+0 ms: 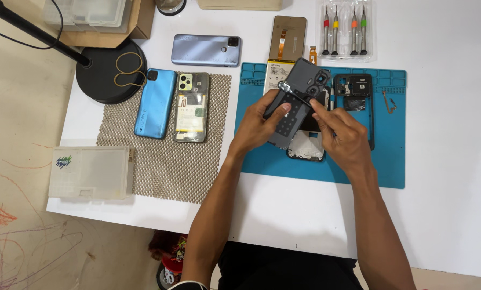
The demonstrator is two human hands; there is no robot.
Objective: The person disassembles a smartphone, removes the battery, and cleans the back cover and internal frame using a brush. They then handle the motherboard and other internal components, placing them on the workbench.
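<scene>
My left hand [257, 124] holds a dark grey phone back cover [299, 86] tilted up over the blue work mat [391, 156], thumb pressed on its inner side. My right hand [341, 134] pinches a slim dark tool [296, 94] with a round metal end, laid across the cover's inner face. Under the hands lies an opened phone body [305, 150]. A black phone frame [354, 86] rests on the mat to the right of the cover.
On the mesh pad [160, 172] lie a blue phone [155, 102] and a clear-backed phone [192, 106]. A grey-blue phone [205, 50], a screen panel [288, 36], a screwdriver pack [344, 29], a plastic box [91, 173] and a black lamp base [109, 72] stand around.
</scene>
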